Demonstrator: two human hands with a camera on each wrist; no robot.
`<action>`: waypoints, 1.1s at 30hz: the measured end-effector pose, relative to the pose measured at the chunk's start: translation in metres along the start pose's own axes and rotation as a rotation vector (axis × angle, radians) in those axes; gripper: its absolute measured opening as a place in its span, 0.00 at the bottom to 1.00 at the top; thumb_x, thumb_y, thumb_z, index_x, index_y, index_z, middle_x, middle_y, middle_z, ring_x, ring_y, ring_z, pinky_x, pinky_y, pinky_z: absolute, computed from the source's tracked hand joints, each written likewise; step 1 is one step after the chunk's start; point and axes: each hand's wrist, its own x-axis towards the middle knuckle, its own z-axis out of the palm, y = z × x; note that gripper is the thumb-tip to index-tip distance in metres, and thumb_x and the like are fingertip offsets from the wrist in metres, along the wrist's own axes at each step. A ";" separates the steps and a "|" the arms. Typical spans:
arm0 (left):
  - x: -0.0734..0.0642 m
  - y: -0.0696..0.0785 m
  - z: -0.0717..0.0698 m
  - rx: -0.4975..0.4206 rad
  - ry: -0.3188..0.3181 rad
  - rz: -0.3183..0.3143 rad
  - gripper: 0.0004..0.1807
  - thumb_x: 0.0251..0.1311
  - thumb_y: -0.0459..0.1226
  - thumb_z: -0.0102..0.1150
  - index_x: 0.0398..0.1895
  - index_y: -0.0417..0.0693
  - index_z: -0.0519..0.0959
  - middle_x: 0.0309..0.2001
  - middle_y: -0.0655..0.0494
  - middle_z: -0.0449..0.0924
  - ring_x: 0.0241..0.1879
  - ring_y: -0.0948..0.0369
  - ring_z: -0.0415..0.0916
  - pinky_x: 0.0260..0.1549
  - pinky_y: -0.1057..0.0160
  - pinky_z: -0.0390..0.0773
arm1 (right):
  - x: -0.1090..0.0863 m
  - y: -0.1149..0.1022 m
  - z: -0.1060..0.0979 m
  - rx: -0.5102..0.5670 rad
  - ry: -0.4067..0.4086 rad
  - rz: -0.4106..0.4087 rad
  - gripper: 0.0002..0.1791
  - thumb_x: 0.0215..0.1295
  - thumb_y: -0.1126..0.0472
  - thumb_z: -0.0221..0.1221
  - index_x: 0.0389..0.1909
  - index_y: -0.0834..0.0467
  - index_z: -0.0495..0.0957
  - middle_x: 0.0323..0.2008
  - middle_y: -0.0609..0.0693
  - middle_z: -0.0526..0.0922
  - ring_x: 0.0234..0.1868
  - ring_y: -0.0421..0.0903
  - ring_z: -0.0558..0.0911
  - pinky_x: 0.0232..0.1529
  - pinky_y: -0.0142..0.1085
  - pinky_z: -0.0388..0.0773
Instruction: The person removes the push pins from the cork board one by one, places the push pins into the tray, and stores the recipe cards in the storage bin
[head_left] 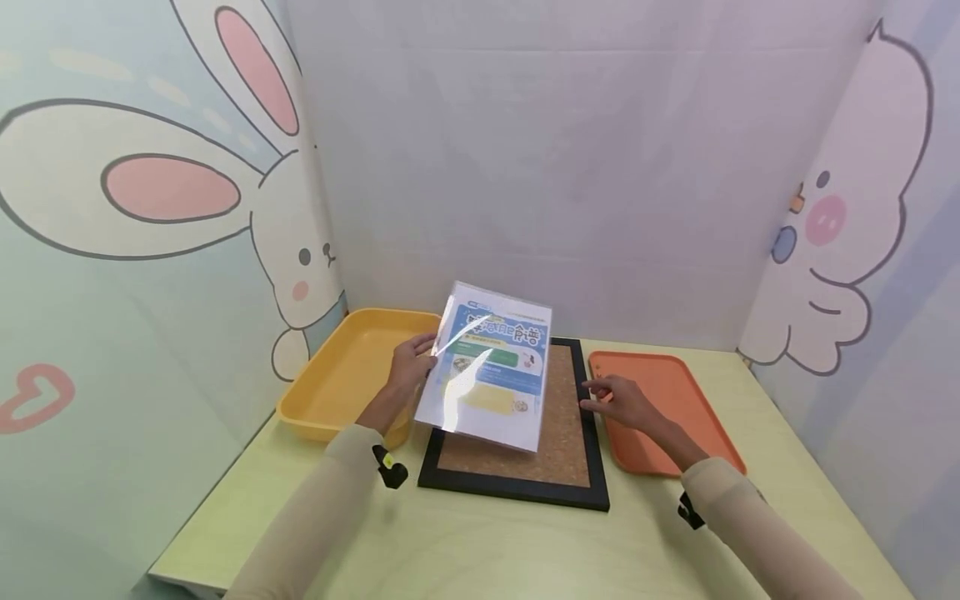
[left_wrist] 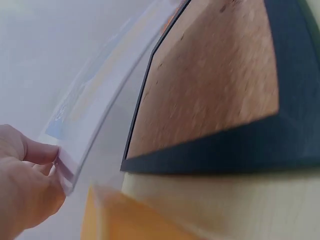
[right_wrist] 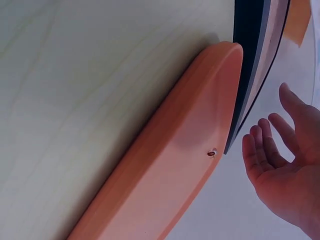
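Observation:
My left hand (head_left: 410, 364) pinches the left edge of a printed poster (head_left: 504, 408) in a glossy clear sleeve. The sheet is tilted and held above a cork board (head_left: 564, 417) with a black frame, hiding much of it. In the left wrist view, thumb and fingers grip a corner of the sleeve (left_wrist: 95, 115), which bows away over the cork. My right hand (head_left: 621, 400) holds nothing, its fingers loosely bent, over the gap between the board's right edge and an orange tray (head_left: 675, 408). The right wrist view shows that hand (right_wrist: 285, 170) with its fingers apart.
A deep yellow bin (head_left: 330, 429) stands left of the board, its rim close to my left hand. One tiny round object (right_wrist: 212, 152) lies inside the orange tray near its far end. Printed fabric walls (head_left: 525, 167) enclose the pale wooden table (head_left: 480, 550) at the back and sides.

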 end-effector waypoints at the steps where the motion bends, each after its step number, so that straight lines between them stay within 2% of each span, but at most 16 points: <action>1: 0.002 0.002 -0.008 0.004 0.000 -0.002 0.30 0.64 0.19 0.52 0.71 0.37 0.73 0.66 0.38 0.77 0.59 0.42 0.80 0.49 0.56 0.85 | 0.000 0.000 0.000 -0.002 -0.002 -0.006 0.21 0.67 0.60 0.70 0.54 0.69 0.84 0.40 0.62 0.85 0.41 0.58 0.85 0.34 0.41 0.81; 4: 0.007 0.008 -0.032 0.010 0.006 -0.026 0.29 0.67 0.21 0.53 0.72 0.39 0.72 0.67 0.40 0.77 0.59 0.42 0.81 0.48 0.57 0.85 | 0.001 0.001 0.000 -0.020 -0.009 -0.012 0.21 0.67 0.59 0.70 0.55 0.69 0.84 0.42 0.61 0.85 0.42 0.57 0.85 0.36 0.42 0.81; 8: 0.013 0.013 -0.064 0.031 0.005 -0.060 0.29 0.72 0.25 0.53 0.75 0.43 0.70 0.70 0.43 0.75 0.60 0.44 0.80 0.53 0.55 0.84 | 0.002 0.002 0.001 -0.031 -0.018 -0.017 0.20 0.67 0.60 0.70 0.54 0.68 0.84 0.43 0.62 0.86 0.42 0.56 0.85 0.37 0.43 0.82; 11: 0.018 0.014 -0.088 0.058 0.005 -0.072 0.29 0.73 0.26 0.52 0.77 0.43 0.67 0.71 0.43 0.73 0.62 0.44 0.78 0.52 0.58 0.83 | 0.005 0.002 0.001 -0.031 -0.023 -0.017 0.20 0.66 0.60 0.71 0.53 0.68 0.85 0.43 0.62 0.87 0.41 0.56 0.85 0.37 0.44 0.82; 16: 0.023 0.013 -0.124 0.137 0.029 -0.062 0.32 0.70 0.24 0.50 0.78 0.40 0.65 0.72 0.40 0.70 0.63 0.43 0.76 0.41 0.68 0.83 | 0.010 0.000 0.004 -0.028 -0.037 -0.005 0.19 0.67 0.60 0.70 0.54 0.68 0.85 0.44 0.61 0.87 0.42 0.56 0.84 0.38 0.44 0.82; 20: 0.025 0.013 -0.148 0.217 0.038 -0.082 0.32 0.73 0.28 0.50 0.80 0.43 0.63 0.75 0.42 0.66 0.66 0.44 0.73 0.36 0.74 0.79 | 0.010 -0.001 0.004 -0.037 -0.038 -0.007 0.19 0.67 0.60 0.70 0.53 0.68 0.85 0.43 0.61 0.87 0.42 0.56 0.84 0.38 0.44 0.82; 22: 0.027 0.011 -0.159 0.251 0.029 -0.090 0.32 0.74 0.29 0.49 0.80 0.44 0.61 0.77 0.43 0.64 0.67 0.45 0.72 0.35 0.74 0.77 | 0.008 -0.001 0.003 -0.042 -0.035 -0.006 0.19 0.66 0.60 0.71 0.52 0.68 0.85 0.43 0.61 0.87 0.42 0.56 0.84 0.38 0.45 0.82; 24: 0.030 0.009 -0.168 0.293 0.025 -0.093 0.32 0.75 0.29 0.49 0.80 0.44 0.61 0.77 0.42 0.63 0.68 0.45 0.71 0.39 0.71 0.77 | 0.007 -0.001 0.003 -0.046 -0.037 -0.003 0.19 0.66 0.60 0.71 0.52 0.68 0.86 0.42 0.61 0.87 0.41 0.56 0.84 0.38 0.45 0.82; 28: 0.035 0.002 -0.183 0.413 0.057 -0.117 0.31 0.73 0.29 0.49 0.79 0.40 0.62 0.75 0.37 0.66 0.68 0.43 0.71 0.56 0.57 0.81 | 0.005 0.000 0.003 -0.042 -0.053 0.024 0.19 0.66 0.59 0.71 0.51 0.67 0.86 0.41 0.60 0.87 0.39 0.52 0.84 0.36 0.41 0.81; 30: 0.037 -0.002 -0.188 0.475 0.082 -0.124 0.31 0.73 0.29 0.51 0.78 0.37 0.63 0.74 0.35 0.67 0.69 0.41 0.70 0.63 0.49 0.77 | 0.004 0.001 0.004 -0.034 -0.065 0.038 0.19 0.66 0.59 0.71 0.51 0.67 0.86 0.40 0.58 0.87 0.38 0.49 0.82 0.35 0.39 0.80; 33: 0.037 -0.005 -0.194 0.529 0.119 -0.122 0.30 0.72 0.30 0.53 0.76 0.34 0.64 0.73 0.34 0.66 0.73 0.38 0.64 0.68 0.44 0.69 | 0.001 0.003 0.004 -0.015 -0.080 0.059 0.19 0.66 0.59 0.71 0.52 0.68 0.85 0.37 0.53 0.85 0.37 0.45 0.81 0.34 0.36 0.78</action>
